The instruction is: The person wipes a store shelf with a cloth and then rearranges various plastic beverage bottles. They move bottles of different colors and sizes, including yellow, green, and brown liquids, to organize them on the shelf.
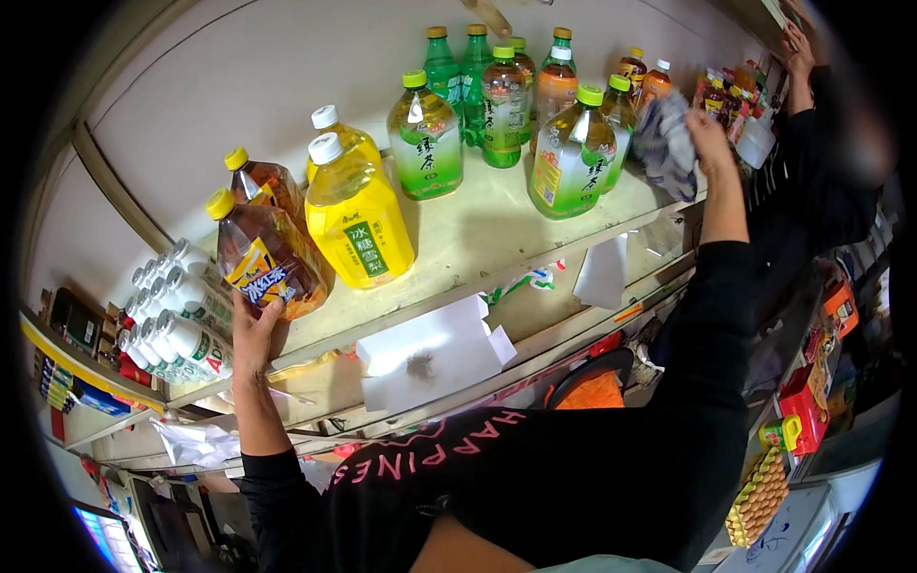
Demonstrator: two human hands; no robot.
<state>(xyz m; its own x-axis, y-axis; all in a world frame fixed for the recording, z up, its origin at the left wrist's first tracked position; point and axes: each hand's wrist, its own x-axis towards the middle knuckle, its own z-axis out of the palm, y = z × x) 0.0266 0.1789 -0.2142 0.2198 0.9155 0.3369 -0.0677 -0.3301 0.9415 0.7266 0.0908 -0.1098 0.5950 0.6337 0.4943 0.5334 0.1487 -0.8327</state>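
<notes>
My left hand (256, 333) is at the lower front of a large iced-tea bottle (269, 247) with a yellow cap, thumb and fingers against its label. That bottle stands on the pale shelf (458, 251), with a second dark tea bottle (265, 179) behind it. A crumpled grey-blue cloth (668, 143) hangs from my right hand (706, 140) near the shelf's right part. Just left of the cloth stand large green-tea bottles (573, 161) with green caps. Yellow pear-drink bottles (358, 222) are right of the iced tea.
Shrink-wrapped white drink bottles (190, 336) fill the shelf's left end. Green soda bottles (440, 61) stand at the back. On the lower shelf lies an opened white carton (437, 354). Another person's hand (797, 54) reaches up at far right. Egg trays (758, 498) sit at lower right.
</notes>
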